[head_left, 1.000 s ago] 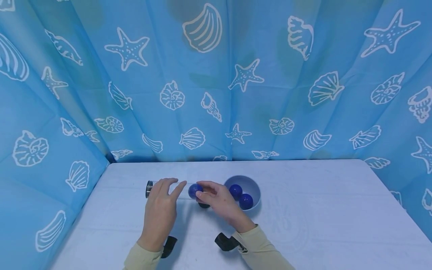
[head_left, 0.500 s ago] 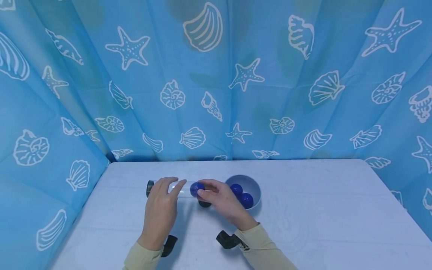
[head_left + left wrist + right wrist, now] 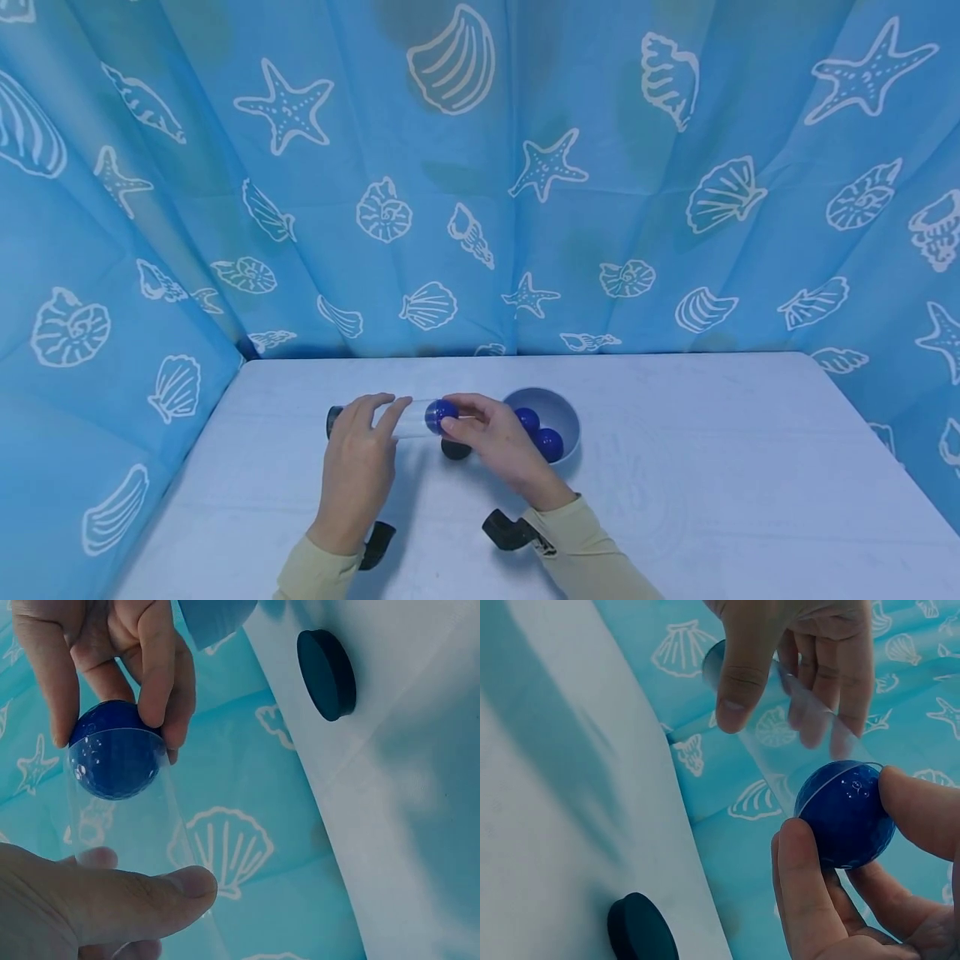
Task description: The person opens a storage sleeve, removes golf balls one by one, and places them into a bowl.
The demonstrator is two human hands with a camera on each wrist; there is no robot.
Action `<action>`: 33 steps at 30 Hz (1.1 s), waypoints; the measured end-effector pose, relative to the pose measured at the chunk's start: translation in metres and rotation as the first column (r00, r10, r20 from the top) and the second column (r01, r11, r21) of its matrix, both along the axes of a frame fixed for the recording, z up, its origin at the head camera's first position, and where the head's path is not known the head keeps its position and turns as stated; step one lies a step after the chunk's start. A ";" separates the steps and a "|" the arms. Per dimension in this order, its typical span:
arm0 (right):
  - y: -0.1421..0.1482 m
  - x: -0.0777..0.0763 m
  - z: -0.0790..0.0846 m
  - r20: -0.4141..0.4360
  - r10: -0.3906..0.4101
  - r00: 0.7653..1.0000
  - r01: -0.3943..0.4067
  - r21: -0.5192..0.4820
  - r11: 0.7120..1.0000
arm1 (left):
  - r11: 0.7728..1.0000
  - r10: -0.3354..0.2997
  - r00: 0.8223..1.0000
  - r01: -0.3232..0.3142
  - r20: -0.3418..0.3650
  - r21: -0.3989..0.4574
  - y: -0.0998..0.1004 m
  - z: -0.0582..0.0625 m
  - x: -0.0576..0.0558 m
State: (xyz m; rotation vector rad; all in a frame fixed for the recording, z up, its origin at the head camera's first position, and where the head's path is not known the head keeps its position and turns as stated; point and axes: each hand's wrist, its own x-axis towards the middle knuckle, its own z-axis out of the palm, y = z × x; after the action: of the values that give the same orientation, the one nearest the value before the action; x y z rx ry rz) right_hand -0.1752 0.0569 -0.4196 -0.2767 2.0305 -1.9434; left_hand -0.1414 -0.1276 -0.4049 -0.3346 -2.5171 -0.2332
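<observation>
My left hand (image 3: 354, 467) grips a clear tube (image 3: 411, 421) held sideways above the table, thumb along one side and fingers round the other. A black cap (image 3: 333, 419) closes the tube's left end. At the open right end, my right hand (image 3: 504, 446) pinches a dimpled blue golf ball (image 3: 441, 417) between thumb and fingers. In the left wrist view the tube's rim crosses the golf ball (image 3: 116, 761), with much of it inside the mouth. The right wrist view shows the fingertips (image 3: 799, 840) right at the rim.
A light blue bowl (image 3: 551, 402) stands just right of my right hand and holds two more blue balls (image 3: 549, 445). A loose black cap (image 3: 455, 449) lies on the white table (image 3: 712, 467) below the tube's mouth. A blue seashell curtain (image 3: 465, 150) hangs behind.
Both hands have shifted very slightly, the tube's mouth and the golf ball moving a little up and to the right. The grips look the same.
</observation>
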 end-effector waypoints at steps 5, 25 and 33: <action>0.002 0.000 0.003 -0.005 -0.022 1.000 0.022 0.028 0.999 | 1.000 0.006 1.000 -0.007 0.011 0.025 0.000 -0.002 0.000; 0.011 -0.004 0.007 0.002 -0.057 0.998 0.057 0.038 0.998 | 0.998 0.025 0.999 -0.027 0.036 0.060 0.001 -0.002 0.000; 0.018 -0.005 0.009 -0.043 -0.070 0.997 0.069 -0.024 0.997 | 0.997 0.027 1.000 -0.028 0.013 0.077 0.001 -0.004 -0.001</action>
State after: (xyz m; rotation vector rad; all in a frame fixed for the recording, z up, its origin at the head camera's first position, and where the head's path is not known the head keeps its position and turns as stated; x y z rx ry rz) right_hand -0.1807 0.0747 -0.4104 -0.2596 2.0731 -2.0203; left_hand -0.1428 -0.1270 -0.4089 -0.2683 -2.5148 -0.3214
